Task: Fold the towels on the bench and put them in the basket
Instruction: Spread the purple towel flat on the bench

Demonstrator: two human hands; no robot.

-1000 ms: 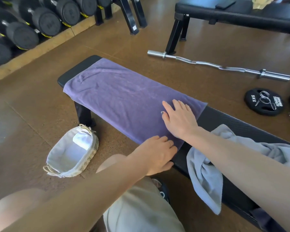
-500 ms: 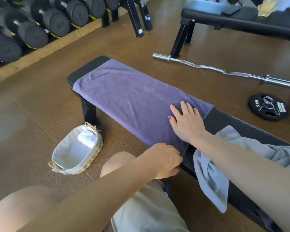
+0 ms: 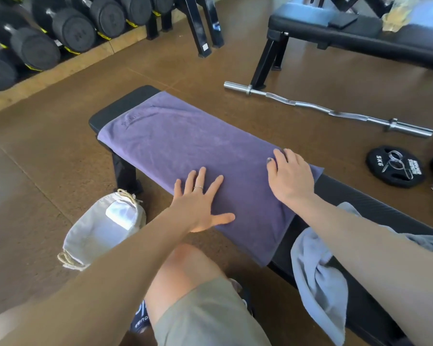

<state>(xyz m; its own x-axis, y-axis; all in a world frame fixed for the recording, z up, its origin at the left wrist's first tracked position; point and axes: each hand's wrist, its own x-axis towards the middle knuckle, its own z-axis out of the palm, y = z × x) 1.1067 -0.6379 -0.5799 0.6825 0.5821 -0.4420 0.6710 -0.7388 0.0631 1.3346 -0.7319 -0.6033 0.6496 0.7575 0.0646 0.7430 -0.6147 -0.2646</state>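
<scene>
1. Head view: a curl bar (image 3: pixel 328 111) and weight plate (image 3: pixel 395 166) lie on the floor beyond the right hand (image 3: pixel 291 178); the basket (image 3: pixel 85 236) sits below-left of the left hand (image 3: pixel 200 203).
2. Both grips are flat, fingers spread, pressing the purple towel (image 3: pixel 185 143) on the surface (image 3: pixel 125 103).
3. A grey towel (image 3: pixel 318 278), crumpled beside the right forearm, is partly hidden by it.

Single view, head-worn wide-angle camera; looks forward and steeply down from above the person's own knees; the bench (image 3: pixel 355 196) runs diagonally from lower right to upper centre, close under the lens; both forearms enter from the bottom edge, left hand (image 3: pixel 200 203) and right hand (image 3: pixel 291 177) near frame centre; floor (image 3: pixel 60 136) fills the mid-distance; dumbbell rack (image 3: pixel 60 28) at upper left, second bench (image 3: pixel 375 33) at upper right; edges curve; no second view to share.
</scene>
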